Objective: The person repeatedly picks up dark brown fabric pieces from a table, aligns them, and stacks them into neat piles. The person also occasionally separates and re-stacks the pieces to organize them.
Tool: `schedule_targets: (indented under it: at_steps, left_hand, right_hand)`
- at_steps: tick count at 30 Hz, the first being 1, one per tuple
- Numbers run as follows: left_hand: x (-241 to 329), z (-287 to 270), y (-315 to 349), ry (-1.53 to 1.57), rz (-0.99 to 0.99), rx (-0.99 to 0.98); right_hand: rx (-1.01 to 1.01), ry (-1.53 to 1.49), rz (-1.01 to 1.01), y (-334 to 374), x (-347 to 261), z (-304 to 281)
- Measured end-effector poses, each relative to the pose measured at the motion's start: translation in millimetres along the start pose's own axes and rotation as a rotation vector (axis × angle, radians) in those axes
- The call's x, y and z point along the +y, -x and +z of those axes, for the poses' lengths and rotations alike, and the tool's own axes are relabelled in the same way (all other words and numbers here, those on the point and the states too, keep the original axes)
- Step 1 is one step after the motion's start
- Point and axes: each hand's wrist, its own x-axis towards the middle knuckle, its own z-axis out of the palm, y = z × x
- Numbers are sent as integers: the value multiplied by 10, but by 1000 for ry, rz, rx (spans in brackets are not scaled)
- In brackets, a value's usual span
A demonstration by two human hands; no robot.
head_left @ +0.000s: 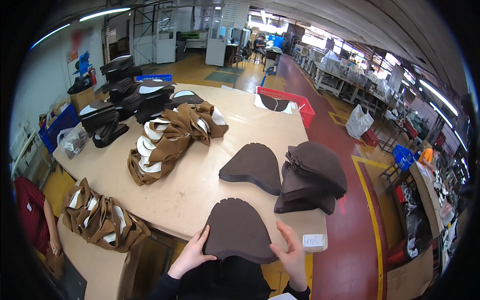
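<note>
A stack of dark brown, rounded cut pieces (237,230) with a notched top edge lies at the near edge of the table, right in front of me. My left hand (192,255) grips its left edge, index finger along the side and thumb at the lower corner. At the lower right corner, my right hand (292,252) is open, fingers apart and pointing up, its thumb at the stack's edge. Just beyond lies a similar flat stack (252,167). To its right, more dark brown pieces (315,175) are piled in overlapping, turned layers.
Brown pieces with white patches (172,142) lie fanned on the table (200,200), with black stacks (120,90) behind. Another fanned row (102,220) rests on a lower left surface beside a person in a red sleeve (35,215). A red crate (305,110) stands beyond the far edge.
</note>
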Motion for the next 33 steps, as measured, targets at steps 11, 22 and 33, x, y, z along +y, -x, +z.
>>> schedule_targets:
  at_steps: [11,22,33]
  left_hand:
    - [46,-103,223,148,-72,-59]
    - [29,-144,322,121,-28,-8]
    - [44,-202,292,113,-36,5]
  right_hand:
    - [-517,-784,-563,-327,-1074,82]
    - [-367,-870,-690,-314,-1024,275]
    - [-363,-872,-707,-375,-1030,210]
